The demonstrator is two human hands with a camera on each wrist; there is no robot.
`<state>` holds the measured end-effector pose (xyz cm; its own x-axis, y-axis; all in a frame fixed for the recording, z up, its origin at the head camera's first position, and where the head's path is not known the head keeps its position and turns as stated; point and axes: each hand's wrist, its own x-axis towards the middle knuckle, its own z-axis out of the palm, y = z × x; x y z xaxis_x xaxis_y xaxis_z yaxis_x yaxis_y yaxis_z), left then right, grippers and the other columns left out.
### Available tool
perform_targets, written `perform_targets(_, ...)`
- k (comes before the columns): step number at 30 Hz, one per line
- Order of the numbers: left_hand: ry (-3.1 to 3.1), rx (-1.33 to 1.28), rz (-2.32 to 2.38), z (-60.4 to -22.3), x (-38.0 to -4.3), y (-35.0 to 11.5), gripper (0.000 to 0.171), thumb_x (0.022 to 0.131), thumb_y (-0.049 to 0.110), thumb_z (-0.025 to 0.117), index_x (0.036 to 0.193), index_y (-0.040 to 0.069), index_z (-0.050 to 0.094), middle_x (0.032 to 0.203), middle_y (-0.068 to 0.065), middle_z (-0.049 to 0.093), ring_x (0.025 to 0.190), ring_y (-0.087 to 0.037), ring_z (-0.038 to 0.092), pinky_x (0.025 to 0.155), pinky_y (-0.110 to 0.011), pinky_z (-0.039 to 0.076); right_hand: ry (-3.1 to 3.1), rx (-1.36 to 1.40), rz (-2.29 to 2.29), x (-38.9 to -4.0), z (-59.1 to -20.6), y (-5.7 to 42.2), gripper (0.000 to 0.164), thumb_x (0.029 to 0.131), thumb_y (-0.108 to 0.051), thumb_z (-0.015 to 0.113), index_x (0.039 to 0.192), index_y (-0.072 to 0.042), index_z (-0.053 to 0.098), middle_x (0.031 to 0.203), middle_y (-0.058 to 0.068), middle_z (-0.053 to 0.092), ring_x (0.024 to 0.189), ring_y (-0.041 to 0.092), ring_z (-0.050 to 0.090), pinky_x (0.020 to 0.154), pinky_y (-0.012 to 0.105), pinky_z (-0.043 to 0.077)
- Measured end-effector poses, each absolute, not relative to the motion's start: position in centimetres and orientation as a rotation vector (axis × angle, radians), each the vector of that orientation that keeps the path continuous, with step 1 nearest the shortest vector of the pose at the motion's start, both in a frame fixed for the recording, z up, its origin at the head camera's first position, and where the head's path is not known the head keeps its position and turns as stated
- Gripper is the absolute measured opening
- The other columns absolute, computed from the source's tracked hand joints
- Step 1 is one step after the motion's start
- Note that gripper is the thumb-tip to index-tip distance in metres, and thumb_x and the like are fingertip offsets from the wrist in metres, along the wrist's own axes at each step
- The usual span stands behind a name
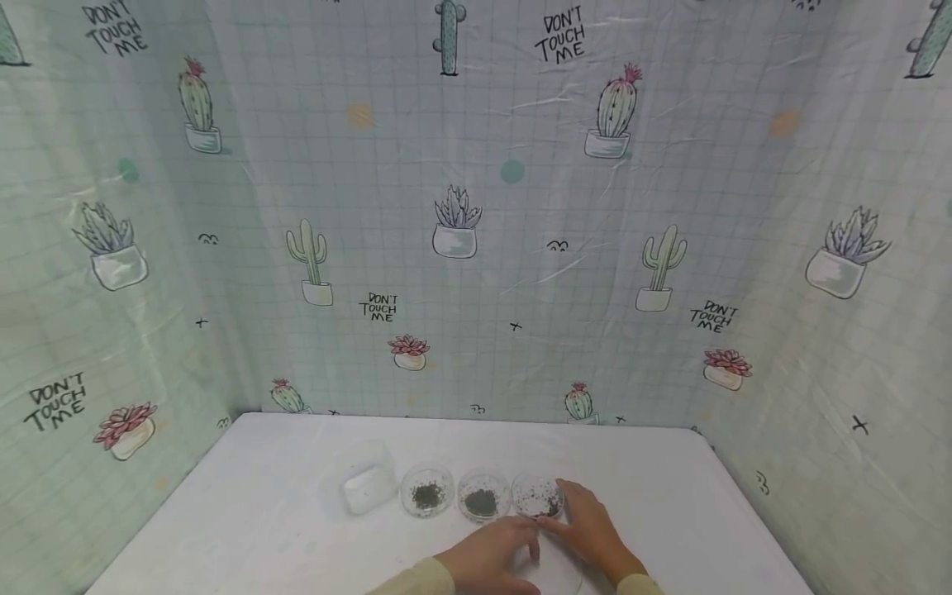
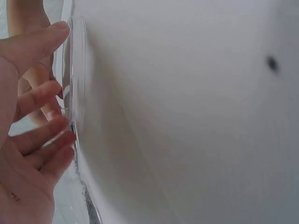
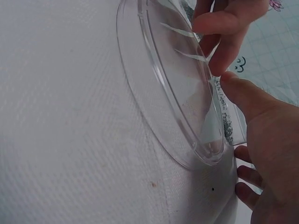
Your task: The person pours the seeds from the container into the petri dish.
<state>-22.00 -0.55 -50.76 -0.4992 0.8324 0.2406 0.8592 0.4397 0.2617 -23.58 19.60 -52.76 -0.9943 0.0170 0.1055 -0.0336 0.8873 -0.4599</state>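
Three round clear petri dishes stand side by side on the white table. The left petri dish (image 1: 413, 482) and the middle petri dish (image 1: 470, 485) hold dark granules heaped in the middle. In the right petri dish (image 1: 525, 489), the granules are scattered. My right hand (image 1: 592, 530) grips this dish between thumb and fingers at its right and near sides. A clear, round, shallow dish or lid (image 3: 180, 88) lies closer to me, below both hands. My left hand (image 1: 487, 558) hovers at its left and far edge, fingers loosely bent and apart; contact with the rim is unclear.
A clear plastic box (image 1: 369, 489) stands to the left of the dishes on the white table (image 1: 297, 529). Behind and along both sides hangs a cactus-printed sheet (image 1: 513, 347). A small dark speck (image 3: 213, 189) lies on the table near the right hand.
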Motion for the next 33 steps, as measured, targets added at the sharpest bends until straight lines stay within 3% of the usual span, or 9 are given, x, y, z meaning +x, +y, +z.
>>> perform_targets(6, -2.675, -1.357, -0.562, -50.5, -21.7, 0.2, 0.044, 0.065, 0.061, 0.07, 0.086, 0.027, 0.052, 0.109, 0.013, 0.057, 0.096, 0.0, 0.052, 0.082, -0.016, 0.047, -2.941, 0.039, 0.742, -23.5, -52.6, 19.8, 0.091, 0.067, -0.065, 0.063, 0.132, -0.005, 0.044, 0.135, 0.016, 0.047, 0.126, 0.037, 0.04, 0.105, 0.054, 0.032)
perform_targets(13, -2.718, -1.303, -0.586, -50.8, -21.5, 1.0, 0.05, 0.062, 0.063, 0.071, 0.089, 0.026, 0.05, 0.098, 0.015, 0.052, 0.089, 0.001, 0.047, 0.074, -0.014, 0.044, -2.967, 0.041, 0.737, -23.5, -52.5, 20.0, 0.088, 0.069, -0.063, 0.063, 0.133, -0.006, 0.043, 0.136, 0.016, 0.045, 0.127, 0.037, 0.04, 0.105, 0.054, 0.033)
perform_targets(23, -2.72, -1.251, -0.516, -50.6, -21.0, 1.7, 0.053, 0.061, 0.062, 0.072, 0.093, 0.026, 0.049, 0.096, 0.012, 0.049, 0.091, -0.001, 0.047, 0.079, -0.015, 0.046, -2.953, 0.065, 0.754, -23.5, -52.4, 20.0, 0.078, 0.073, -0.052, 0.067, 0.132, -0.006, 0.044, 0.136, 0.016, 0.046, 0.127, 0.036, 0.041, 0.105, 0.053, 0.033)
perform_targets(33, -2.757, -1.25, -0.476, -49.9, -20.7, 0.6, 0.054, 0.06, 0.056, 0.075, 0.096, 0.028, 0.048, 0.114, 0.01, 0.053, 0.1, -0.005, 0.051, 0.083, -0.019, 0.049, -2.984, 0.014, 0.702, -23.6, -52.7, 19.9, 0.083, 0.072, -0.058, 0.064, 0.134, -0.006, 0.043, 0.137, 0.016, 0.045, 0.127, 0.037, 0.04, 0.105, 0.054, 0.033)
